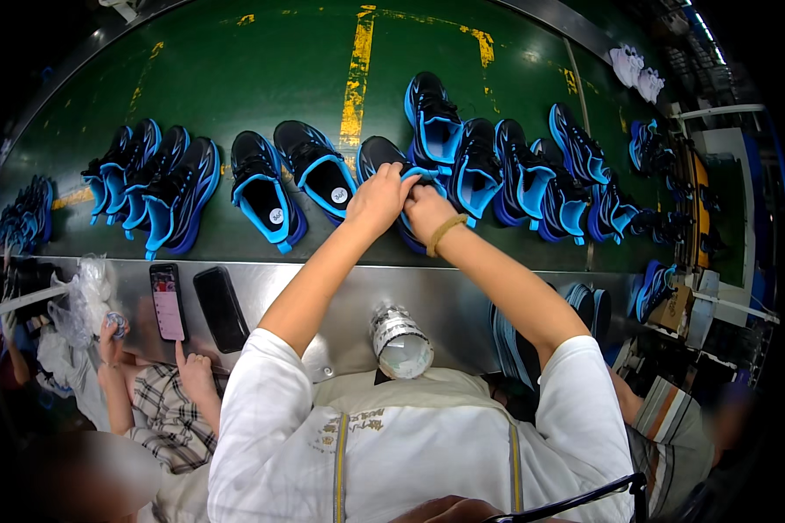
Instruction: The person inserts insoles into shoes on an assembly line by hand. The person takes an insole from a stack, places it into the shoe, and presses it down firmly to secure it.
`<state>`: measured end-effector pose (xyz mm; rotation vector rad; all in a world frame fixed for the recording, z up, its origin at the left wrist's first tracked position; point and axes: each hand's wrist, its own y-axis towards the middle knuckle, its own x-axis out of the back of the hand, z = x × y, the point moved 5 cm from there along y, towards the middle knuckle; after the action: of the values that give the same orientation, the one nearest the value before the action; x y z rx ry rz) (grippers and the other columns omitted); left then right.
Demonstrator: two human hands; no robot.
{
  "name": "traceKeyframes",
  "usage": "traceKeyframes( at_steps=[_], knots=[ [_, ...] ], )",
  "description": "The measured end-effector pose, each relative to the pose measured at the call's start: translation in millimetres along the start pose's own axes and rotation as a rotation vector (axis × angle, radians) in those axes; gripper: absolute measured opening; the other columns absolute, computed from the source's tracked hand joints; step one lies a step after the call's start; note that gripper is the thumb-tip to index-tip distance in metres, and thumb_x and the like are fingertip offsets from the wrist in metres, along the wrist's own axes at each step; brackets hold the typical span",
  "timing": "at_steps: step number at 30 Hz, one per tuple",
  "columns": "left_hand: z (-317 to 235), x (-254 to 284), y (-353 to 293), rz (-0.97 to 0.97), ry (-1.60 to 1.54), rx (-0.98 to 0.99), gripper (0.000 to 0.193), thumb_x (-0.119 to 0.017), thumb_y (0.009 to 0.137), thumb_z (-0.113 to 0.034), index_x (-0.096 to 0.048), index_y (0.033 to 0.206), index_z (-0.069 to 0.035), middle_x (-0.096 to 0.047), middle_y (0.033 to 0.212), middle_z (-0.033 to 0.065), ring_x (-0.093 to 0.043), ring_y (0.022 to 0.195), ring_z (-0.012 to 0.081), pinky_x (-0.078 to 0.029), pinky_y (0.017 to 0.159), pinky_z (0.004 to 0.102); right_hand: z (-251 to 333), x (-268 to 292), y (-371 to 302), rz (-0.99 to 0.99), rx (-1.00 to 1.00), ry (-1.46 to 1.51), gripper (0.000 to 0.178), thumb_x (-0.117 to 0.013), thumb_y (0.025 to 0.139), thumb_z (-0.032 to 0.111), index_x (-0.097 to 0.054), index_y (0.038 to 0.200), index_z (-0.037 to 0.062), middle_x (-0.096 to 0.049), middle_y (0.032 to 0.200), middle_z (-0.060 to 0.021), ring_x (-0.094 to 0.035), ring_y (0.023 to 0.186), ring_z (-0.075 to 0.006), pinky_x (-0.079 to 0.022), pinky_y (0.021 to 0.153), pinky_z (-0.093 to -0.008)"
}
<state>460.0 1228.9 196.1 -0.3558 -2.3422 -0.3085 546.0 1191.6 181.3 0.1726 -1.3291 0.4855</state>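
Note:
A black and blue sneaker (377,152) lies on the green work surface (279,52) in front of me, toe pointing away. My left hand (378,199) closes on its collar from the left, fingers bent. My right hand (429,213), with a tan band at the wrist, grips the same collar from the right. Most of that shoe's opening is hidden beneath both hands. To its left is a matching sneaker (310,157) with a round white label inside, and beside that a similar labelled one (255,174). Another sneaker (427,105) stands just beyond my hands.
More sneakers (183,192) stand in groups on both sides. On the metal ledge (275,283) are a lit phone (167,301), a dark phone (221,309) and a clear jar (401,344). A co-worker's hand (196,375) points at the lit phone. Insoles (510,344) lie near my right elbow.

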Motion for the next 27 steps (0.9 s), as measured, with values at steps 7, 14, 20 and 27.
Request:
traceKeyframes(
  at_steps=[7,14,20,27],
  knots=[
    [1,-6,-1,0.044,0.002,0.047,0.039,-0.043,0.082,-0.034,-0.047,0.095,0.002,-0.052,0.086,0.0185,-0.054,0.076,0.0349,-0.045,0.063,0.0385,-12,-18,-1,0.039,0.005,-0.066,0.015,-0.046,0.072,0.011,-0.057,0.073,0.0017,-0.050,0.088,-0.0143,-0.048,0.085,-0.0269,-0.044,0.070,-0.0351],
    [6,-11,-1,0.071,0.142,0.032,0.036,-0.045,0.082,-0.033,-0.048,0.092,0.002,-0.052,0.082,0.0169,-0.054,0.068,0.0338,-0.046,0.058,0.0383,-6,-20,7,0.405,-0.110,-0.180,0.025,-0.039,0.078,0.013,-0.057,0.091,0.0045,-0.049,0.100,-0.0147,-0.046,0.093,-0.0273,-0.039,0.081,-0.0338],
    [7,-8,-3,0.061,0.076,0.104,0.034,-0.047,0.081,-0.031,-0.048,0.091,0.001,-0.052,0.082,0.0174,-0.054,0.068,0.0346,-0.045,0.057,0.0390,11,-9,-1,0.945,0.063,-0.464,0.035,-0.042,0.077,0.018,-0.051,0.107,0.0032,-0.040,0.117,-0.0158,-0.035,0.107,-0.0296,-0.031,0.089,-0.0361],
    [-8,-4,-13,-0.227,-0.167,0.111,0.031,-0.051,0.079,-0.024,-0.048,0.091,0.004,-0.048,0.080,0.0183,-0.049,0.071,0.0357,-0.041,0.061,0.0386,-6,-31,-1,0.237,-0.145,0.003,0.052,-0.032,0.082,0.020,-0.017,0.127,-0.0004,-0.022,0.129,-0.0193,-0.019,0.119,-0.0337,-0.015,0.099,-0.0401]
  ],
)
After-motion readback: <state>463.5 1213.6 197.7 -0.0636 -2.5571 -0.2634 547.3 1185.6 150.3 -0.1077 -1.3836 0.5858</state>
